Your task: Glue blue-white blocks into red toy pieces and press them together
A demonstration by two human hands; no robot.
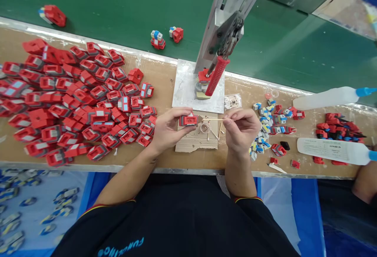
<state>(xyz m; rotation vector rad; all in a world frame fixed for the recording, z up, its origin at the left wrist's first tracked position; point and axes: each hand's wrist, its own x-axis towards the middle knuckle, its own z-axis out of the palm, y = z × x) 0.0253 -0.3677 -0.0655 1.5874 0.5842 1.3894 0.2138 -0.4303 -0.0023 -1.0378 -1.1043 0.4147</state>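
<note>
My left hand (pixel 167 129) pinches a small red plastic part (pixel 188 120) between thumb and fingers, just above a piece of cardboard (pixel 196 142). In my right hand (pixel 240 128) a thin wooden stick (pixel 212 119) is pinched, with its tip pointing left at the red part. Under the hands, more sticks and a small ring lie on the cardboard. Behind the hands stands a hand press (pixel 224 33) with a red handle (pixel 216 76) on a metal plate (pixel 188 88).
A large heap of red parts (pixel 67 100) covers the bench's left side. Small grey, blue and red pieces (pixel 269 125) lie at right, beside two white squeeze bottles (pixel 332 151). A green conveyor belt (pixel 118 10) carries a few parts. Another person's arm (pixel 365 180) shows at far right.
</note>
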